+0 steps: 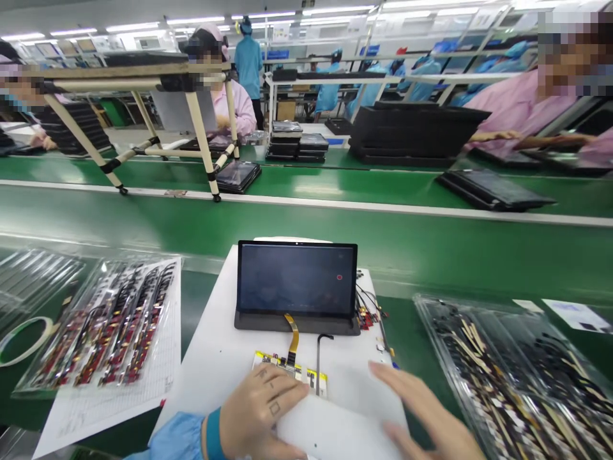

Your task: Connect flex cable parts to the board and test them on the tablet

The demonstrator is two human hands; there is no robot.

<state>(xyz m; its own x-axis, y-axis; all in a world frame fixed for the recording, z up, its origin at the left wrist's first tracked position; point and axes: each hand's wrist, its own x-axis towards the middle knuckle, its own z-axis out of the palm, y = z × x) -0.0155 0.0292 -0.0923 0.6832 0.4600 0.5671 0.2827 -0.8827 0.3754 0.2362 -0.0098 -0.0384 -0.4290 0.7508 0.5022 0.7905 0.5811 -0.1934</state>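
A dark tablet screen [297, 279] stands tilted on a white work pad [220, 345], with an orange flex ribbon [291, 338] running down from it to a small yellow-edged circuit board [316, 378]. My left hand [261, 412] lies on the pad with its fingers curled and its fingertips at the board's near edge. Stretched out flat, my right hand [426, 415] rests on the pad just right of the board and holds nothing. A thin black wire [320, 358] lies beside the ribbon.
Clear plastic trays of small cable parts sit at the left [110, 319] and the right [517, 383]. A tape roll [22, 338] is at far left. Beyond runs a green conveyor [335, 223] with tablets [238, 174]; other workers sit behind it.
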